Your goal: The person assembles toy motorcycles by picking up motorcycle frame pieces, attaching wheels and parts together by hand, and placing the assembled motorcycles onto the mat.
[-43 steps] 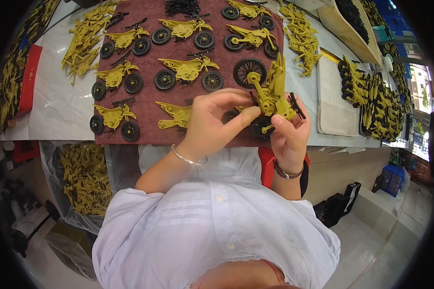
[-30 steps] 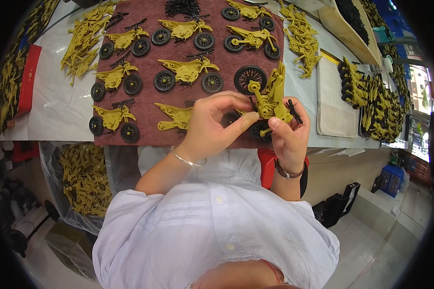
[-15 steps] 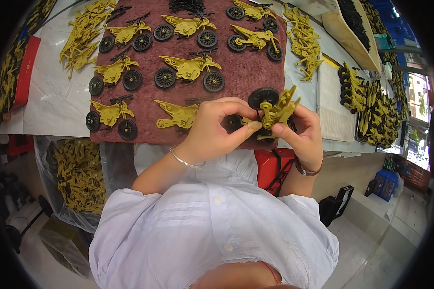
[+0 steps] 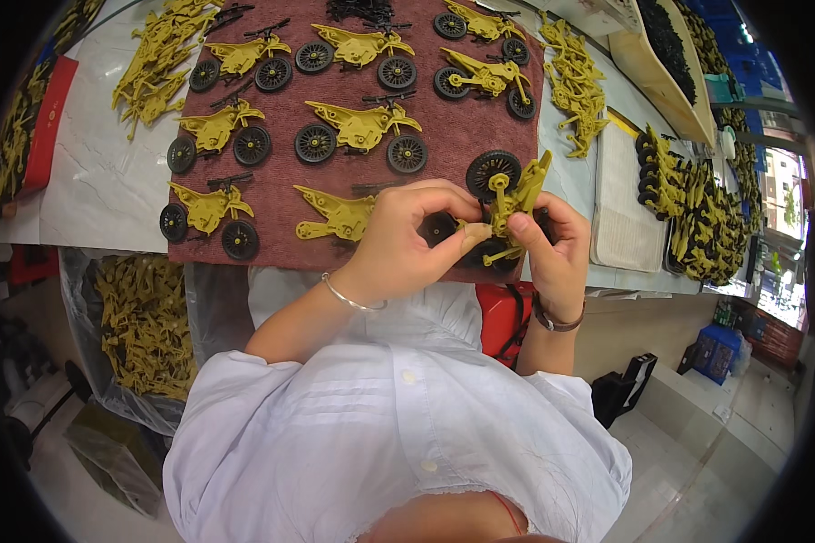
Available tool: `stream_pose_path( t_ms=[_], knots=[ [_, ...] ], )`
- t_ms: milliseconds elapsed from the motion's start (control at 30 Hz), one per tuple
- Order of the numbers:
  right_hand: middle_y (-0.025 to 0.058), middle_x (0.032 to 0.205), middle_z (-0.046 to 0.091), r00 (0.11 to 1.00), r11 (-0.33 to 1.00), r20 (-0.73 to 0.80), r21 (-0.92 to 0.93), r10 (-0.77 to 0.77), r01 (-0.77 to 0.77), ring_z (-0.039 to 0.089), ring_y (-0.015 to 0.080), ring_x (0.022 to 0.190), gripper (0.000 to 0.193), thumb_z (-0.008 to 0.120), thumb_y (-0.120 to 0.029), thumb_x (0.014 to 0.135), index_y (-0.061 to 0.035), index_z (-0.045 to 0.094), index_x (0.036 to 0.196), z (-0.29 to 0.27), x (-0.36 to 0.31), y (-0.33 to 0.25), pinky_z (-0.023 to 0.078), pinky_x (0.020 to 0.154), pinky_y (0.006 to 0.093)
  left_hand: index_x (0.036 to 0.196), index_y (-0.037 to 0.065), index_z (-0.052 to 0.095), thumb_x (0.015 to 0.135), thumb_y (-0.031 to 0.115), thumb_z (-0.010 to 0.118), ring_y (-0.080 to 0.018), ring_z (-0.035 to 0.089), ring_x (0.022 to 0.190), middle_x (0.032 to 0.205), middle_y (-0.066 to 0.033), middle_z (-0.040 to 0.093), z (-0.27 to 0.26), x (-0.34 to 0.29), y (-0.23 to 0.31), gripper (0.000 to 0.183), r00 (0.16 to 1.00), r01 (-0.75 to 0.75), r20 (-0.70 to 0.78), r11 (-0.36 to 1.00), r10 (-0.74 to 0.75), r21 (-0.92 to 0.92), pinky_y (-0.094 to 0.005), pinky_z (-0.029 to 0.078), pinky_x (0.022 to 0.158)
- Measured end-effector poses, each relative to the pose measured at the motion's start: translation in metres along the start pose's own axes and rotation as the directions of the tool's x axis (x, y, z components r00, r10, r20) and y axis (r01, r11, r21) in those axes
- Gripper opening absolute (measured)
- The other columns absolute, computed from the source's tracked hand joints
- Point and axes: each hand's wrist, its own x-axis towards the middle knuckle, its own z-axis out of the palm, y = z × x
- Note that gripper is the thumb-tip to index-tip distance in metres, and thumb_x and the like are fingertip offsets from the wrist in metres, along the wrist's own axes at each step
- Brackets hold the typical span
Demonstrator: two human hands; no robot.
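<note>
Above the near edge of the cloth, my right hand grips a yellow toy motorcycle between thumb and fingers. The toy is tipped up, with a black spoked wheel on its upper left. My left hand is closed, its thumb and fingertips pinching at the toy's lower left side; what exactly lies between the fingertips is partly hidden. Other black wheels show behind and between my hands. Beside my left hand lies a yellow motorcycle body without wheels, partly covered by the hand.
Several toy motorcycles with black wheels lie in rows on the maroon cloth. Heaps of yellow parts flank it left and right. A lined bin of yellow parts stands below left; a white tray lies right.
The toy motorcycle has turned in my right hand, so its upper wheel shows more face-on. My right hand has shifted slightly left; my left hand keeps its pinch.
</note>
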Motion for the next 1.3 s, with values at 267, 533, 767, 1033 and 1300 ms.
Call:
stream_pose_path(
  t_ms=[267, 533, 767, 1033, 1300],
  knots=[
    [0.0021, 0.083, 0.06, 0.999, 0.996, -0.047, 0.086, 0.01, -0.006, 0.053, 0.006, 0.074, 0.017, 0.061, -0.007, 0.082, 0.0042, 0.058, 0.094, 0.005, -0.002, -0.003, 0.042, 0.065, 0.0187, 0.089, -0.006, 0.06, 0.074, -0.006, 0.065, -0.012, 0.057, 0.085, 0.091, -0.0085, 0.06, -0.005, 0.001, 0.001, 0.015, 0.999, 0.022, 0.032, 0.995, -0.018, -0.099, -0.0246, 0.045, 0.077],
    [0.0042, 0.086, 0.058, 0.996, 0.995, 0.023, -0.05, -0.085, 0.086, 0.053, 0.0087, 0.078, 0.018, 0.063, -0.003, 0.079, 0.0049, 0.058, 0.094, 0.006, 0.001, -0.003, 0.042, 0.068, 0.0204, 0.101, -0.006, 0.056, 0.076, 0.0, 0.066, -0.0136, 0.059, 0.091, 0.095, -0.0078, 0.061, -0.004, 0.013, 0.026, 0.027, 0.994, 0.0, -0.106, 0.941, -0.039, -0.339, -0.0267, 0.048, 0.08],
    [0.0065, 0.078, 0.056, 0.96, 0.9, 0.077, -0.336, -0.267, 0.278, 0.053, 0.0132, 0.068, 0.018, 0.067, -0.001, 0.071, 0.0038, 0.062, 0.087, 0.008, 0.002, -0.014, 0.041, 0.06, 0.0239, 0.103, -0.005, 0.056, 0.076, -0.003, 0.063, -0.0121, 0.059, 0.087, 0.094, -0.0083, 0.061, -0.01, 0.012, 0.021, 0.028, 0.998, -0.051, -0.047, 0.974, 0.041, -0.222, -0.0252, 0.049, 0.076],
    [0.0065, 0.083, 0.061, 0.964, 0.912, -0.006, -0.326, -0.266, 0.249, 0.058, 0.0121, 0.071, 0.028, 0.072, 0.001, 0.066, 0.0026, 0.062, 0.093, 0.008, -0.001, -0.016, 0.046, 0.061, 0.0232, 0.1, -0.004, 0.058, 0.075, -0.005, 0.064, -0.015, 0.059, 0.089, 0.095, -0.0103, 0.062, -0.011, 0.015, 0.027, 0.026, 0.998, -0.044, -0.045, 0.968, 0.034, -0.247, -0.0271, 0.048, 0.078],
    [0.0134, 0.098, 0.061, 0.933, 0.944, -0.159, -0.124, -0.323, 0.306, 0.057, 0.0161, 0.085, 0.033, 0.071, -0.002, 0.071, 0.0058, 0.059, 0.101, 0.002, -0.005, 0.005, 0.045, 0.073, 0.0245, 0.099, -0.004, 0.056, 0.075, -0.004, 0.066, -0.0142, 0.059, 0.087, 0.096, -0.0094, 0.061, -0.012, 0.016, 0.02, 0.026, 0.991, -0.043, -0.131, 0.921, -0.009, -0.387, -0.0269, 0.049, 0.077]
  ],
)
